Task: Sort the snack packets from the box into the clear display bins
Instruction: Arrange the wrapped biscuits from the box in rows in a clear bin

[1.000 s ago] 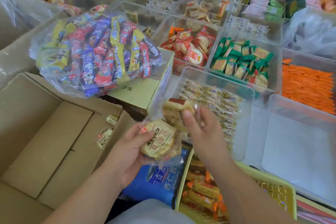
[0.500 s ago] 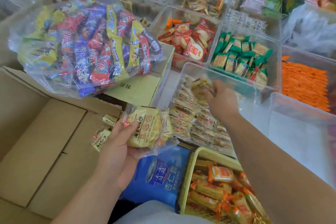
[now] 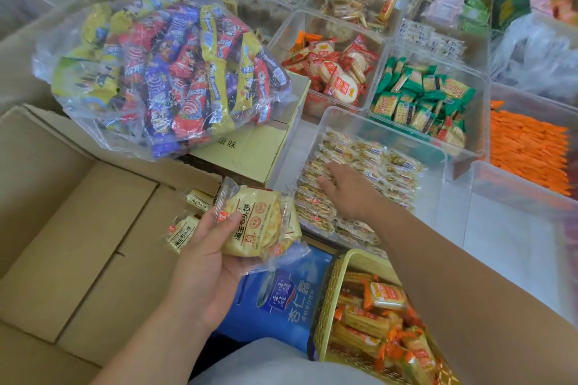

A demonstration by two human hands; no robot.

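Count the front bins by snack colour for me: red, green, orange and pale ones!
Bin of red rice-cracker packets: 1
Bin of green cracker packets: 1
Bin of orange packets: 1
Bin of pale biscuit packets, under the right hand: 1
Total: 4 bins
The left hand holds biscuit packets not yet in a bin.
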